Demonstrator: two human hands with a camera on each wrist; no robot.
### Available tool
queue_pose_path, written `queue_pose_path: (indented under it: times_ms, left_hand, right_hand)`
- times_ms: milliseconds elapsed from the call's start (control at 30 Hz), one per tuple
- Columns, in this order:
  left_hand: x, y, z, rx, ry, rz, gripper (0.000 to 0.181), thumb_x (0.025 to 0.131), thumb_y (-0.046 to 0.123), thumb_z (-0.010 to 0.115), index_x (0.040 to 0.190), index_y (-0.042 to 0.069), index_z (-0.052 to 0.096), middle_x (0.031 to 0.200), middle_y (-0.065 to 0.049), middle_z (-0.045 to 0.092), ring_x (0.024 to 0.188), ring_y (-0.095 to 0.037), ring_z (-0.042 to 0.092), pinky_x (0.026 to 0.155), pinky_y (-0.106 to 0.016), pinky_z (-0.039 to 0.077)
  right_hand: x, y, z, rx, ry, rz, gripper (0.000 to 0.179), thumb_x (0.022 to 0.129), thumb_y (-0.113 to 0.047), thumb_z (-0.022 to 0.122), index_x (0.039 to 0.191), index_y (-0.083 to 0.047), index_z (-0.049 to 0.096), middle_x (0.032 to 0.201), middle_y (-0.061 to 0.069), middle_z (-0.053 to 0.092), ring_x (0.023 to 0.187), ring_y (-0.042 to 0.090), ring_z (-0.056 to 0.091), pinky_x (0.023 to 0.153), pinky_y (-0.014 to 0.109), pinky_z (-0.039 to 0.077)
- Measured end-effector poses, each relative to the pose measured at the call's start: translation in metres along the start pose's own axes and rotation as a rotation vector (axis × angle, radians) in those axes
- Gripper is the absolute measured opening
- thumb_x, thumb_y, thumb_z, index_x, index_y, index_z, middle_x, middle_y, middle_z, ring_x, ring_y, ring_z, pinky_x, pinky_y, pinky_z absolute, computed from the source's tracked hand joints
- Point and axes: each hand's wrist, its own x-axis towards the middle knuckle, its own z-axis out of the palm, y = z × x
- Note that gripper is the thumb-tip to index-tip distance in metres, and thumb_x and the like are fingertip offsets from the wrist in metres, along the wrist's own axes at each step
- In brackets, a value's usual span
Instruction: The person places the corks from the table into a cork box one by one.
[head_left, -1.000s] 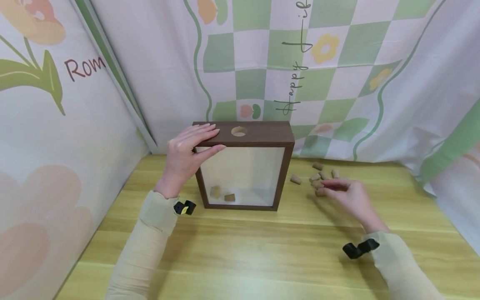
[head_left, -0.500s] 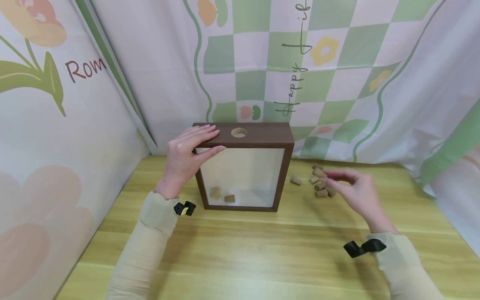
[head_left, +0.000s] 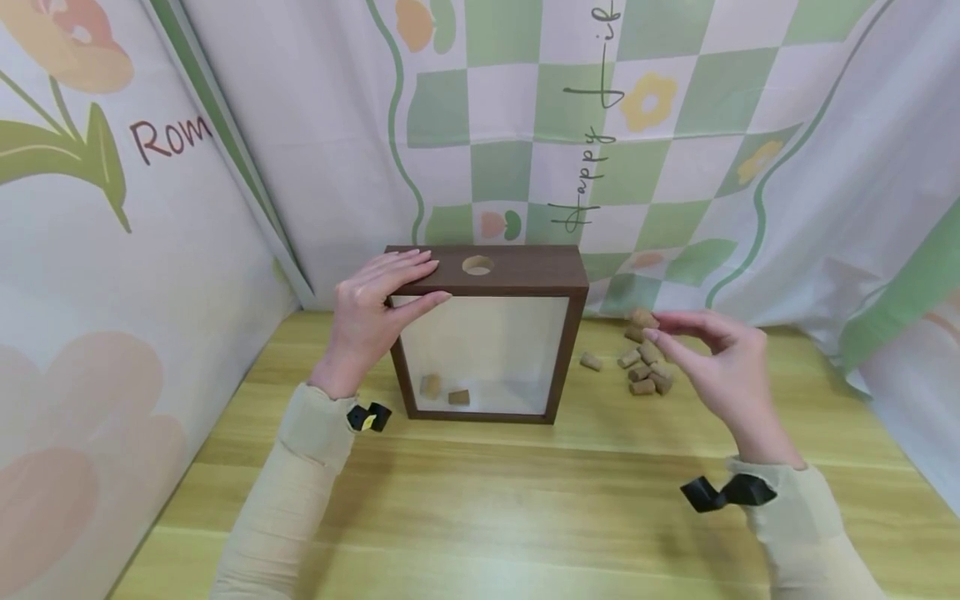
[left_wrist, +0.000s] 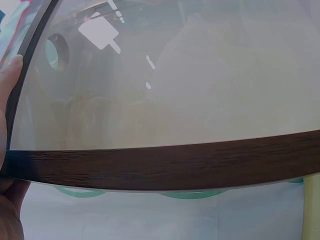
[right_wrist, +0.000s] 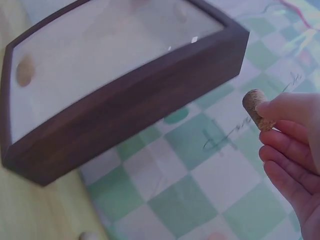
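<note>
A dark brown shadow box with a clear front stands upright on the table, a round hole in its top. My left hand holds its upper left corner, fingers along the top and thumb over the front edge. Inside, at the bottom, lie a cork and a paler cork shape beside it. To the right of the box, my right hand pinches another cork between thumb and fingers. That cork overlaps the back of the loose pile in the head view and shows against the cloth in the right wrist view.
Several loose corks lie in a small pile right of the box, with one cork nearer to it. Behind the wood-grain table hangs a green-and-white checked curtain. A printed white panel flanks the left side.
My right hand has moved toward the back, first among the piled corks, now with a cork pinched at the pile's far end. The left hand and the box have stayed put.
</note>
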Motion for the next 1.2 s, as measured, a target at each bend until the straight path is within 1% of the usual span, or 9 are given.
queue_pose_path:
  times_ms: [267,333,500,633,733,867,1033,1133,1200]
  left_hand:
    - [0.0,-0.001,0.0,0.006,-0.002,0.002,0.042,0.08,0.022,0.09,0.115,0.003,0.078,0.117,-0.011,0.073,0.113,-0.027,0.068,0.107,-0.037,0.048]
    - [-0.001,-0.001,-0.001,0.006,-0.002,0.002,0.042,0.079,0.022,0.09,0.114,0.003,0.078,0.117,-0.011,0.073,0.113,-0.026,0.068,0.107,-0.037,0.048]
    - [-0.001,-0.001,-0.001,0.004,-0.008,0.0,0.042,0.079,0.023,0.09,0.114,0.003,0.078,0.117,-0.011,0.073,0.113,-0.026,0.068,0.107,-0.037,0.048]
    - [-0.002,-0.001,-0.001,0.004,-0.006,-0.001,0.042,0.079,0.023,0.09,0.114,0.003,0.078,0.117,-0.011,0.073,0.113,-0.026,0.068,0.107,-0.038,0.048]
    - [-0.002,-0.001,-0.001,0.003,-0.001,0.001,0.042,0.079,0.023,0.09,0.114,0.004,0.078,0.117,-0.011,0.073,0.112,-0.026,0.068,0.106,-0.038,0.048]
    - [-0.001,-0.001,-0.001,0.001,0.003,0.004,0.043,0.079,0.023,0.09,0.115,0.004,0.078,0.117,-0.011,0.073,0.113,-0.026,0.068,0.107,-0.038,0.048]
    - [-0.001,-0.001,0.0,0.004,0.003,0.006,0.043,0.079,0.023,0.09,0.115,0.004,0.078,0.117,-0.011,0.073,0.113,-0.026,0.068,0.107,-0.038,0.048]
    - [0.0,-0.001,0.0,0.007,0.0,0.007,0.043,0.08,0.024,0.09,0.115,0.004,0.078,0.117,-0.011,0.073,0.113,-0.026,0.068,0.107,-0.037,0.048]
    - [0.0,-0.001,0.0,0.007,0.0,0.006,0.043,0.079,0.024,0.09,0.115,0.004,0.078,0.117,-0.011,0.073,0.113,-0.026,0.068,0.107,-0.037,0.048]
  right_hand:
    - [0.01,-0.029,0.006,0.183,0.075,-0.109,0.024,0.082,0.015,0.077,0.106,0.013,0.074,0.102,0.012,0.075,0.093,0.016,0.07,0.084,0.019,0.056]
    - [0.012,-0.037,0.008,0.236,0.076,-0.106,0.024,0.082,0.015,0.077,0.107,0.014,0.073,0.102,0.014,0.075,0.095,0.018,0.069,0.081,0.019,0.057]
    - [0.019,-0.056,0.016,0.307,0.058,-0.102,0.024,0.083,0.013,0.078,0.107,0.013,0.073,0.101,0.014,0.074,0.096,0.021,0.068,0.077,0.018,0.058]
    - [0.024,-0.083,0.026,0.288,0.027,-0.181,0.021,0.081,0.018,0.076,0.102,0.015,0.073,0.1,0.017,0.073,0.096,0.021,0.067,0.084,0.02,0.056]
    - [0.027,-0.104,0.033,0.224,0.013,-0.259,0.02,0.08,0.02,0.075,0.098,0.014,0.073,0.098,0.019,0.073,0.094,0.021,0.067,0.087,0.023,0.055]
    - [0.033,-0.119,0.039,0.177,-0.016,-0.302,0.021,0.079,0.019,0.076,0.097,0.01,0.076,0.096,0.018,0.074,0.091,0.019,0.068,0.083,0.022,0.056]
    - [0.04,-0.135,0.047,0.144,-0.076,-0.337,0.019,0.08,0.017,0.078,0.098,0.01,0.076,0.097,0.017,0.075,0.092,0.017,0.069,0.085,0.023,0.056]
    - [0.046,-0.143,0.052,0.114,-0.09,-0.373,0.019,0.08,0.014,0.08,0.098,0.008,0.077,0.097,0.013,0.076,0.093,0.016,0.069,0.087,0.025,0.056]
    - [0.051,-0.146,0.056,0.084,-0.103,-0.395,0.019,0.081,0.011,0.081,0.099,0.005,0.078,0.098,0.009,0.076,0.091,0.017,0.069,0.086,0.024,0.055]
